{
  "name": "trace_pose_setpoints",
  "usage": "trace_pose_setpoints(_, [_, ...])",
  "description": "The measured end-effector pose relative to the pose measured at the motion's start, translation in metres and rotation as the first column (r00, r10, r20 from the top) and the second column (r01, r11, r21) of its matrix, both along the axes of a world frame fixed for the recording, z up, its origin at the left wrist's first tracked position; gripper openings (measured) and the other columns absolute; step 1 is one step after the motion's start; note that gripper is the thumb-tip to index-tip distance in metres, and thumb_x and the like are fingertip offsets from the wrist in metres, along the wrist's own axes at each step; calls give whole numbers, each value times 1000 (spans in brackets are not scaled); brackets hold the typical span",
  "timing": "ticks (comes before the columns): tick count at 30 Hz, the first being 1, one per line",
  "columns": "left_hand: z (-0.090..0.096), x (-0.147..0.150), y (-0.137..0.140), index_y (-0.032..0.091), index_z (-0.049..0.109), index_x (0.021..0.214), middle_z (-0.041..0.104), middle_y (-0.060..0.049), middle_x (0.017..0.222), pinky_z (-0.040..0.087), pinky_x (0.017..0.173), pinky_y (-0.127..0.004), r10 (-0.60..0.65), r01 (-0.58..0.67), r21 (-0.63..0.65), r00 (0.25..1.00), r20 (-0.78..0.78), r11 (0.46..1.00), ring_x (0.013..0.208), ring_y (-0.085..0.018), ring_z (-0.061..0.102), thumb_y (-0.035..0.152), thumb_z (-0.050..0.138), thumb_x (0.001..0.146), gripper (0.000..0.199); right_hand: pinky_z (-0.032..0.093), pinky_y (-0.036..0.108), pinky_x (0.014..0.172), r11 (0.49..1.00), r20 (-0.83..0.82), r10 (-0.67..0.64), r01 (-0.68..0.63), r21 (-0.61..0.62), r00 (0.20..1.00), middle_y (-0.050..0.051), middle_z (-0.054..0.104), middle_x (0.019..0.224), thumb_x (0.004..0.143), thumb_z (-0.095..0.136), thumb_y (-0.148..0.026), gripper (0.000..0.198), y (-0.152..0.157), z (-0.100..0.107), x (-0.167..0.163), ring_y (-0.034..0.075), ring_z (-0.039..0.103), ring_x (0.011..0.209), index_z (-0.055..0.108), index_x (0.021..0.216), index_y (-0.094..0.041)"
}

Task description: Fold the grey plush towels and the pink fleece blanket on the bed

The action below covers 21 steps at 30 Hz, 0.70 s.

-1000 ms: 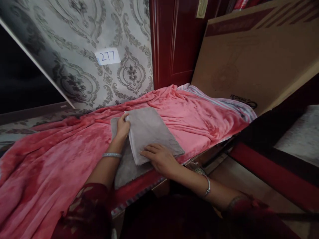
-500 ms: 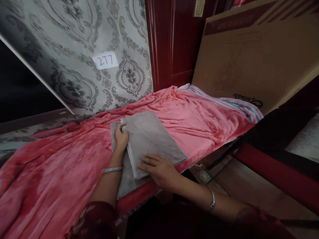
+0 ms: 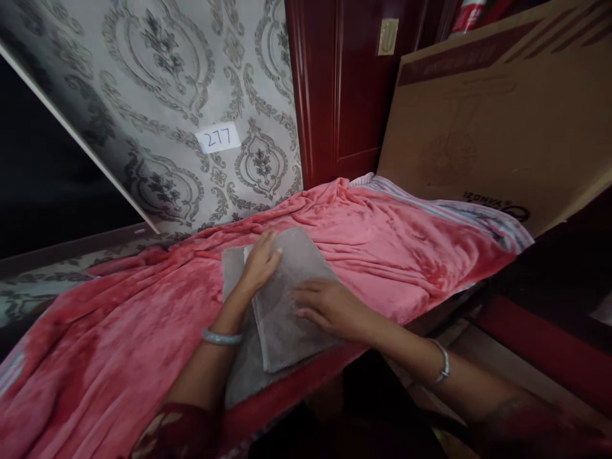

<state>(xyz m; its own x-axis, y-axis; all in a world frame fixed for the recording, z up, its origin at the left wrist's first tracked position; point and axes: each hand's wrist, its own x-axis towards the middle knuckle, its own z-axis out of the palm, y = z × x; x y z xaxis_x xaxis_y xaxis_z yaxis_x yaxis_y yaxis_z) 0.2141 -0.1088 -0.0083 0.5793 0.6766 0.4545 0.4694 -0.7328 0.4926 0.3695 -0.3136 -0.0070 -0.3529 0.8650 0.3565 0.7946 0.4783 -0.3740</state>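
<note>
A grey plush cloth [image 3: 291, 338] lies partly folded on a pink blanket [image 3: 157, 319]; its folded layers rest on a single lower layer that shows at the left. My left hand [image 3: 262, 260] lies on the upper left part of the cloth, fingers stretched out and pointing away from me. On the right side of the folded part is my right hand [image 3: 329, 307], its fingers extended leftward over the surface. Both palms face down, and neither hand grips the cloth.
Behind the blanket rises a patterned wall with a paper label [image 3: 218, 138] reading 277. A dark red door [image 3: 358, 95] and a large cardboard box [image 3: 478, 127] stand at the back right. A dark screen [image 3: 52, 166] is at the left.
My left hand has let go of the cloth's left edge and moved onto its top, fingers now straight. The right hand has shifted up and right. The view has tilted slightly.
</note>
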Motion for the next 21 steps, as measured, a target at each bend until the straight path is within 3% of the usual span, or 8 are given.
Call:
trace_pose_setpoints(2, [4,19,-1,18,51,150,42,-13,163,18,129,-52,-111,109,-21,986,-124,994,155,-31,30,40,50,94,60,38,52,117,998,63,68,-67,-21,996,15,59,148,102,58,-43,49,13,-11,3,33,49,141,61,145,-19])
trace_pose_setpoints(6, [-18,34,-1,24,51,151,35,-13,167,9,126,-65,-81,67,-52,932,-354,996,157,-40,20,45,56,92,63,14,65,125,968,105,230,-217,-124,967,8,33,168,101,56,-54,62,21,-44,-1,33,19,157,44,158,-31])
trace_pose_setpoints(11, [-42,24,3,30,46,154,31,-10,169,8,125,-67,-91,71,-64,906,-413,995,158,-40,19,52,54,94,65,8,61,127,962,45,234,-224,-152,971,4,31,169,102,53,-55,61,16,-54,-2,29,14,159,41,159,-35])
trace_pose_setpoints(17, [-28,23,20,35,52,150,35,-7,168,6,124,-67,-189,148,-129,888,-418,981,156,-43,21,60,63,87,68,6,61,127,954,2,242,-237,-183,970,2,29,169,101,57,-52,61,16,-52,0,29,14,159,40,159,-38])
trace_pose_setpoints(21, [-29,19,24,36,46,155,31,-6,170,7,125,-66,-190,152,-120,873,-449,981,158,-41,18,60,57,91,70,5,61,128,947,-13,247,-244,-211,969,2,27,170,102,56,-52,61,16,-51,-1,29,12,159,40,159,-37])
